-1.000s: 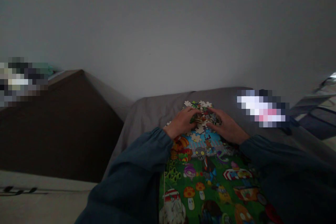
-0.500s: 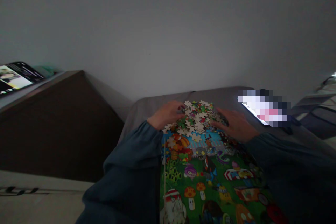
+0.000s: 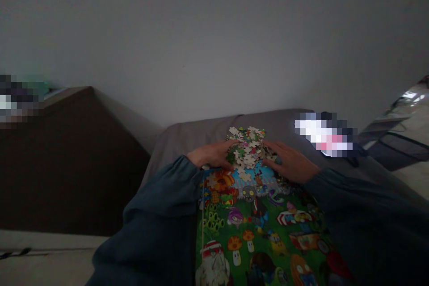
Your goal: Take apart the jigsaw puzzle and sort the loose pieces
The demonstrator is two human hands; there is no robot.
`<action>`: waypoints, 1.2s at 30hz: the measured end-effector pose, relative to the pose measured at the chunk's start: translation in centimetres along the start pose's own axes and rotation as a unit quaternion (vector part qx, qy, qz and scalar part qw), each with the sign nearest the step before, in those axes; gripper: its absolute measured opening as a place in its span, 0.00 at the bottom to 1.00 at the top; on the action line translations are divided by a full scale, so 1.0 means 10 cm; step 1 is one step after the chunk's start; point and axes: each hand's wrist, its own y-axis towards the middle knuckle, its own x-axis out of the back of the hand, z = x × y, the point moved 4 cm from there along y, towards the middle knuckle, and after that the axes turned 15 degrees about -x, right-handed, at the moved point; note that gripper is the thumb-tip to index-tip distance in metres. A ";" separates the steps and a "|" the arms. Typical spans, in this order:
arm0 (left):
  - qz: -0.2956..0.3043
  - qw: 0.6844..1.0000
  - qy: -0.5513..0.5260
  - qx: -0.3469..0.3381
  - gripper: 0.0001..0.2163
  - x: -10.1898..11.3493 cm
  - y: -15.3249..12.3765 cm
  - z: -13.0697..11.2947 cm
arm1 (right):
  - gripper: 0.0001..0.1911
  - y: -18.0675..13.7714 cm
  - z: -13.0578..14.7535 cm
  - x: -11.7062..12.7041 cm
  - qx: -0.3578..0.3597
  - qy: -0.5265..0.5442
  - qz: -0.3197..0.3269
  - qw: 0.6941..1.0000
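A single camera, worn on the person's head, looks forward and down between two dark blue cloth sleeves (image 3: 161, 205). A plain grey wall (image 3: 201, 40) fills the upper half; the green cartoon-printed panel (image 3: 264, 228) reaches nearest, cut by the bottom edge.

A dim grey wall (image 3: 194, 44) rises behind a dark brown cabinet (image 3: 67, 170).

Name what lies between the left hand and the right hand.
In the head view, a heap of jigsaw pieces, many with pale backs up, fills the stretch between the left hand and the right hand.
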 end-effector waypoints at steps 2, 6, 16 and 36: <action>-0.040 0.998 -0.033 -0.046 0.41 -0.01 0.06 -0.06 | 0.28 0.02 0.01 -0.02 0.019 0.021 -0.008 1.000; -0.123 0.987 -0.065 -0.084 0.30 0.00 0.15 -0.08 | 0.23 0.05 -0.02 -0.04 0.049 0.053 -0.039 0.997; 0.013 0.996 -0.055 0.076 0.28 0.29 -0.23 0.21 | 0.23 0.05 -0.01 0.15 0.061 0.135 -0.130 0.980; 0.112 0.985 -0.101 0.081 0.25 0.00 -0.18 0.34 | 0.25 0.02 -0.22 0.20 0.077 0.091 0.060 0.991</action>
